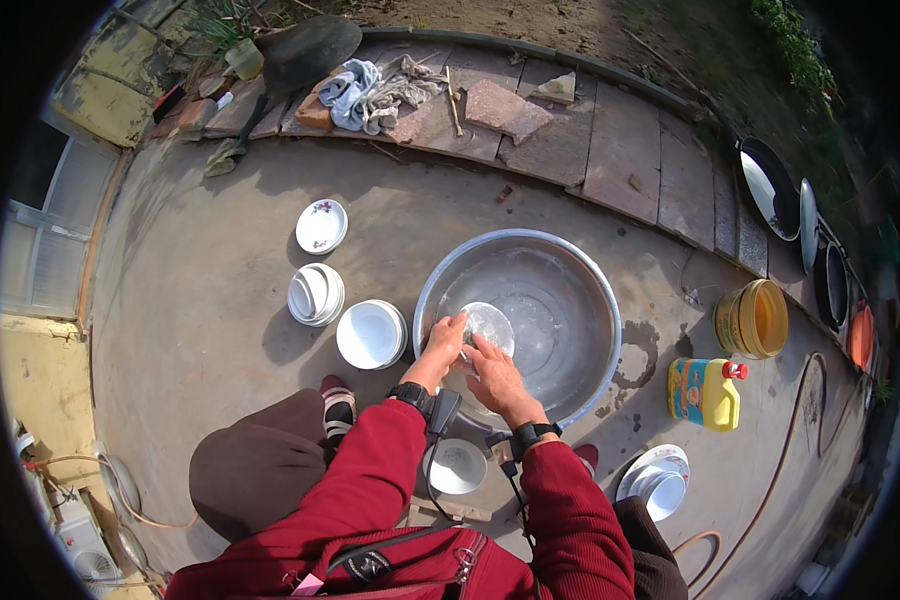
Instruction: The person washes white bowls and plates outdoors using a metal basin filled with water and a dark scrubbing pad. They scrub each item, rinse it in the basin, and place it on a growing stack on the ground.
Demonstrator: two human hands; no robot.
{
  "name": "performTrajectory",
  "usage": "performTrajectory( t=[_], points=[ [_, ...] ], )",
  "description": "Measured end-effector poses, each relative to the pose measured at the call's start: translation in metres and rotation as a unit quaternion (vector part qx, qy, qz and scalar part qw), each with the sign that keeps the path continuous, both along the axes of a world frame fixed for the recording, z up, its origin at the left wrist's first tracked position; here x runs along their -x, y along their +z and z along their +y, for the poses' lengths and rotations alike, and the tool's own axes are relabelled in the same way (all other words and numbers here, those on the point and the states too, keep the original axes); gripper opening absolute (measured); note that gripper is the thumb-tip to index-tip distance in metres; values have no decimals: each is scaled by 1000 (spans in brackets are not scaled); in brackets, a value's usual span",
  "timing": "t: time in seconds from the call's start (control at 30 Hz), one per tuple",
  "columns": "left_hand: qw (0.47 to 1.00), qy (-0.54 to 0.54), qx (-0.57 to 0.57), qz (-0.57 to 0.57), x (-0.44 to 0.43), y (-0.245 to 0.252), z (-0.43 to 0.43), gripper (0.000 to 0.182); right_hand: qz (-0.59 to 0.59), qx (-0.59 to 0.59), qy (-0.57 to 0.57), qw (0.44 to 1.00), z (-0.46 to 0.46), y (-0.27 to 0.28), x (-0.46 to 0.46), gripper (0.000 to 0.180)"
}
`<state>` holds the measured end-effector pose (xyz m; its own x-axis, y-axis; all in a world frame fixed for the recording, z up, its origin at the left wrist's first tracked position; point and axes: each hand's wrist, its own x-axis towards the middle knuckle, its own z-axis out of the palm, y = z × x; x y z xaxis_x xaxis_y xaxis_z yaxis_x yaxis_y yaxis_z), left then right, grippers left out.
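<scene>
My left hand (444, 346) grips the left rim of a small round white dish (493, 324), which is tilted above the inside of a large metal basin (577, 352). The fingers of my right hand (499, 375) lie against the dish's near edge, with the thumb spread to the side. Whether anything is tucked under those fingers is hidden. Cloudy water with pale streaks shows in the bottom of the basin. Left of the basin stand a stack of white bowls (370, 335), a second stack with nested bowls (313, 295) and flower-patterned dishes (322, 226).
A white bowl (456, 466) stands between my feet. To the right are a yellow jug with red cap (709, 394), a yellow bucket (750, 319), stacked plates and bowls (654, 480) and a hose (784, 450). Stone slabs (622, 165) with rags (379, 90) border the concrete floor (195, 300).
</scene>
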<state>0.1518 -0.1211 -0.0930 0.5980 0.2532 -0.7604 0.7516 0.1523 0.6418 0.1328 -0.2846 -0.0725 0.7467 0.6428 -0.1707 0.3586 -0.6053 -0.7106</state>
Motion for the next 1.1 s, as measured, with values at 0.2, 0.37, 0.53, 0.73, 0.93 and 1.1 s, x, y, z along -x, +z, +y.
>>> performTrajectory(
  t=[0.2, 0.37, 0.53, 0.73, 0.93, 1.1],
  points=[
    [999, 15, 0, -32, 2, -7, -18, 68, -84, 37, -79, 993, -14, -5, -1, 33],
    [988, -11, -122, -97, 15, -14, -29, 62, 62, -179, -196, 962, 16, -13, 10, 29],
    [996, -60, 67, 10, 6, -23, -5, 61, -176, 75, -56, 980, -21, -12, 4, 33],
    [978, -34, -160, -128, 19, -33, -25, 63, 64, -156, -230, 958, 12, -12, 9, 32],
    [998, -48, 51, 4, 4, -11, -11, 62, -133, 37, -96, 986, -28, -20, 2, 29],
    [974, -31, -179, -133, 21, -12, -38, 67, 100, -185, -199, 957, 6, -12, 4, 29]
  ],
)
